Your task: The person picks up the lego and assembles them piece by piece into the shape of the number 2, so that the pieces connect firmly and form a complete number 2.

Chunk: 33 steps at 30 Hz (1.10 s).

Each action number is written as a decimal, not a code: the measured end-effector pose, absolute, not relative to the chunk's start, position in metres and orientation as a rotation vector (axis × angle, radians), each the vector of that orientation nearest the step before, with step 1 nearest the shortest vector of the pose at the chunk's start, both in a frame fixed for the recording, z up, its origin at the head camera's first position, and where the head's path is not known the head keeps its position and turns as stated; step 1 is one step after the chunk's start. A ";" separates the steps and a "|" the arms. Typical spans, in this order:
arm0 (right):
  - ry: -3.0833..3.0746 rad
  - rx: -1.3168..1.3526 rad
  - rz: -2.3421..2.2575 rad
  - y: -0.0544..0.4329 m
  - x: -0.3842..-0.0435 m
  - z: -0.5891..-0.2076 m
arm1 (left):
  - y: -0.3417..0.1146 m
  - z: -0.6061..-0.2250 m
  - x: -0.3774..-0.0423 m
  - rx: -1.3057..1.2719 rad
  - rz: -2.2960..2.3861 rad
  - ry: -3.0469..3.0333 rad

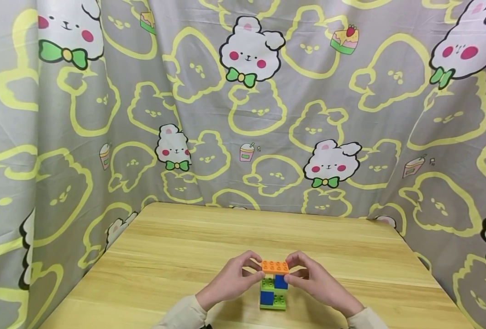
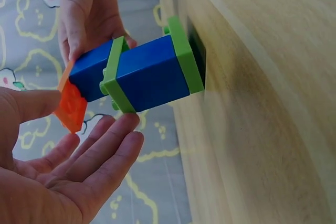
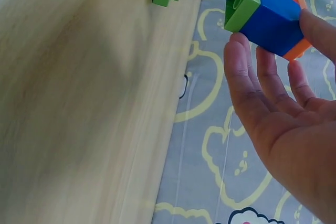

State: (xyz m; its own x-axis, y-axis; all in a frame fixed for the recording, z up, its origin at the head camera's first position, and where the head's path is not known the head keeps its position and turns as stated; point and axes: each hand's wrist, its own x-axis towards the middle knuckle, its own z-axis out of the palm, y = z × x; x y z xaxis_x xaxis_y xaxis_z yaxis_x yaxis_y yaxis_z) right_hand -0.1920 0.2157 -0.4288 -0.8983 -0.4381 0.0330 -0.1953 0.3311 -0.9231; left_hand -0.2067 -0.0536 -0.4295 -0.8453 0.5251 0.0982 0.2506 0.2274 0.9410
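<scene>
A small tower of toy building bricks stands upright on the table. Its base is a green plate [image 1: 273, 307], bearing a blue brick [image 1: 266, 298] on the left side. Over that lies a second green plate [image 2: 119, 74], then another blue brick [image 3: 270, 19] on the right side. An orange plate [image 1: 274, 267] tops the tower; whether it sits fully down cannot be told. My left hand [image 1: 232, 279] pinches the orange plate's left end between thumb and finger. At the opposite end, my right hand [image 1: 320, 282] pinches it likewise, its thumb close to the upper blue brick.
The wooden table [image 1: 177, 246] stretches away on all sides of the tower. A grey curtain [image 1: 210, 151] with yellow outlines and white cartoon animals hangs behind the table and along both sides.
</scene>
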 end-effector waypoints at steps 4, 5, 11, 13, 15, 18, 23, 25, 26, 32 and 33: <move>2.388 -0.547 -1.602 0.214 -0.192 -0.431 | -0.054 -0.431 -0.207 0.728 1.680 2.276; 2.391 -0.540 -1.603 0.214 -0.192 -0.431 | -0.054 -0.432 -0.207 0.726 1.681 2.284; 2.405 -0.500 -1.612 0.213 -0.192 -0.431 | -0.052 -0.433 -0.208 0.719 1.672 2.318; 2.419 -0.496 -1.611 0.213 -0.192 -0.431 | -0.052 -0.433 -0.208 0.718 1.671 2.320; 2.432 -0.502 -1.611 0.213 -0.193 -0.432 | -0.052 -0.434 -0.208 0.716 1.676 2.316; 2.453 -0.513 -1.612 0.212 -0.194 -0.434 | -0.052 -0.435 -0.208 0.715 1.686 2.308; 2.456 -0.516 -1.623 0.212 -0.195 -0.437 | -0.051 -0.436 -0.207 0.711 1.692 2.305; 2.449 -0.513 -1.633 0.212 -0.194 -0.438 | -0.051 -0.437 -0.207 0.715 1.689 2.309; 2.446 -0.510 -1.637 0.212 -0.194 -0.438 | -0.051 -0.437 -0.206 0.716 1.686 2.313; 2.433 -0.488 -1.659 0.211 -0.191 -0.440 | -0.049 -0.441 -0.206 0.681 1.659 2.333; 2.432 -0.483 -1.660 0.210 -0.191 -0.440 | -0.049 -0.442 -0.206 0.674 1.659 2.329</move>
State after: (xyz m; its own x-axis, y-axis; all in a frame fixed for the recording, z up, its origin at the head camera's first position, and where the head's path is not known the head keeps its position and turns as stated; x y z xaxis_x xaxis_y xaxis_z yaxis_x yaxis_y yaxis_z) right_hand -0.1911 0.2103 -0.4403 -0.9353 -0.3501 0.0509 -0.1750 0.3328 -0.9266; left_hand -0.2063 -0.0491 -0.4417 -0.8753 0.4740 0.0962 0.2458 0.2647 0.9325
